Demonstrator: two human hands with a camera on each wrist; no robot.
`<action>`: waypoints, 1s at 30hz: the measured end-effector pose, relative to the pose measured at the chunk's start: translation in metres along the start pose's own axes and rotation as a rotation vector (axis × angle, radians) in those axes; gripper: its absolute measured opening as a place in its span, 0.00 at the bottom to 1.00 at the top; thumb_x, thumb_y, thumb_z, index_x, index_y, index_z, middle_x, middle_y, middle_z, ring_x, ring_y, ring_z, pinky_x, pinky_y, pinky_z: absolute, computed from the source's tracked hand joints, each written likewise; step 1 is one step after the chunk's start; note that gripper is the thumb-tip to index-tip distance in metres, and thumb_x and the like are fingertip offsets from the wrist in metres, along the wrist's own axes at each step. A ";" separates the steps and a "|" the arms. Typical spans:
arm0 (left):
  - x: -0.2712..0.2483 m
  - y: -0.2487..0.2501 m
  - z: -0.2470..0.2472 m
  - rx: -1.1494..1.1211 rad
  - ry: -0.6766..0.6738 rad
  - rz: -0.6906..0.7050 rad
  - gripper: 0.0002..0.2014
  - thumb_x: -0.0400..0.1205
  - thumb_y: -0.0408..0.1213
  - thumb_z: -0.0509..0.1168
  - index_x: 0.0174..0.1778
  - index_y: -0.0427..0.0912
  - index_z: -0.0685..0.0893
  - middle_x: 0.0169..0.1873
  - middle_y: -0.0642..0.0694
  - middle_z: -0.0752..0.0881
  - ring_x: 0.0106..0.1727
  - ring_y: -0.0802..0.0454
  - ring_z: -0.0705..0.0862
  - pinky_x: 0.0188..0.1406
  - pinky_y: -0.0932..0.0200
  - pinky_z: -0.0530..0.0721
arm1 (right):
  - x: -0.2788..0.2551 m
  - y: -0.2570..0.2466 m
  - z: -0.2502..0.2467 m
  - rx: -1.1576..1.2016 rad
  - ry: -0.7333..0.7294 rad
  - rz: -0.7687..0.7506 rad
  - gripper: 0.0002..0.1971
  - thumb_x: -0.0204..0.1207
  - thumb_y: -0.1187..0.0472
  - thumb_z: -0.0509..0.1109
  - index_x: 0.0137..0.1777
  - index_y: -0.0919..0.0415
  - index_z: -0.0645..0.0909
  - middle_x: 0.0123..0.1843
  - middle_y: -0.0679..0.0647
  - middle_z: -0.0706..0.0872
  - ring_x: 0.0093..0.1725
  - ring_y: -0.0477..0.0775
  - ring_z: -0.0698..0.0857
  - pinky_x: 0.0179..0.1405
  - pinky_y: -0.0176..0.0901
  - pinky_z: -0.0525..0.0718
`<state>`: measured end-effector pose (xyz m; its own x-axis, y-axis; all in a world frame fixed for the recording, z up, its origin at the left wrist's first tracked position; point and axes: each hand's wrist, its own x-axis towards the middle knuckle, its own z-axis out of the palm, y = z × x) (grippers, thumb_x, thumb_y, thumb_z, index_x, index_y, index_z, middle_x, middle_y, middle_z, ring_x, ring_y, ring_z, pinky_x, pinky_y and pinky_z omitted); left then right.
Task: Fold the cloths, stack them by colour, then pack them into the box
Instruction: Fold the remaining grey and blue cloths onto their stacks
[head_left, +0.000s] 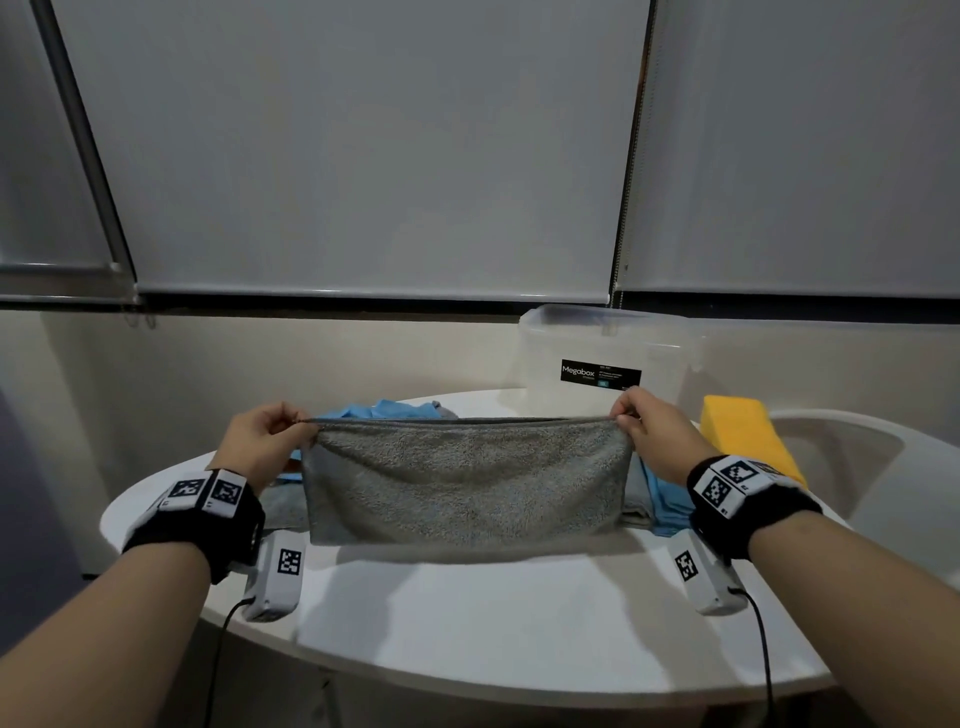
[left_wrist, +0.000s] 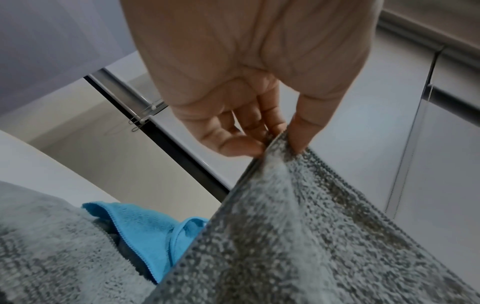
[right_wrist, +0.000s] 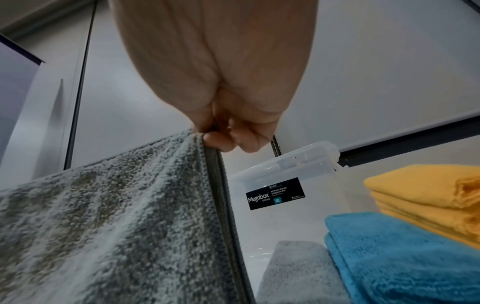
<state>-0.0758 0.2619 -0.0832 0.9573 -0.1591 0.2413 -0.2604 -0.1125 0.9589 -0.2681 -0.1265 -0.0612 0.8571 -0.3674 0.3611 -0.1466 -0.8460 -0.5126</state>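
Both hands, left (head_left: 265, 436) and right (head_left: 652, 431), are pinching the grey cloth (head_left: 467, 483) taut above the table (head_left: 493, 613); a loosening grip would be dropping one corner, undoing the fold.

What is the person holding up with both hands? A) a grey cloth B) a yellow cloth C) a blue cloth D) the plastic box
A: the left hand and the right hand each pinch a top corner of the grey cloth, which hangs stretched between them above the table.
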 end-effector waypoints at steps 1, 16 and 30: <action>0.000 0.002 -0.001 0.043 0.004 0.015 0.11 0.78 0.23 0.68 0.32 0.41 0.80 0.26 0.46 0.82 0.32 0.49 0.78 0.28 0.60 0.80 | 0.000 0.000 -0.002 -0.008 0.004 0.006 0.04 0.85 0.66 0.58 0.51 0.60 0.74 0.39 0.51 0.79 0.38 0.51 0.76 0.33 0.36 0.71; -0.016 0.034 -0.057 0.058 -0.238 0.045 0.12 0.61 0.32 0.77 0.40 0.44 0.90 0.30 0.51 0.84 0.27 0.64 0.78 0.32 0.62 0.68 | -0.017 -0.010 -0.046 -0.007 -0.225 -0.108 0.09 0.83 0.64 0.63 0.44 0.51 0.79 0.36 0.45 0.81 0.35 0.43 0.77 0.39 0.37 0.73; -0.006 -0.049 -0.015 0.486 -0.180 -0.218 0.09 0.75 0.20 0.70 0.31 0.35 0.83 0.26 0.40 0.83 0.31 0.49 0.84 0.36 0.60 0.85 | -0.002 0.007 0.046 -0.002 -0.366 0.249 0.16 0.79 0.73 0.65 0.31 0.58 0.73 0.28 0.54 0.77 0.19 0.42 0.78 0.22 0.30 0.78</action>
<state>-0.0669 0.2834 -0.1298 0.9701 -0.2414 -0.0253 -0.1271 -0.5942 0.7942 -0.2481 -0.1137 -0.1016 0.9138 -0.3994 -0.0731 -0.3716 -0.7500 -0.5472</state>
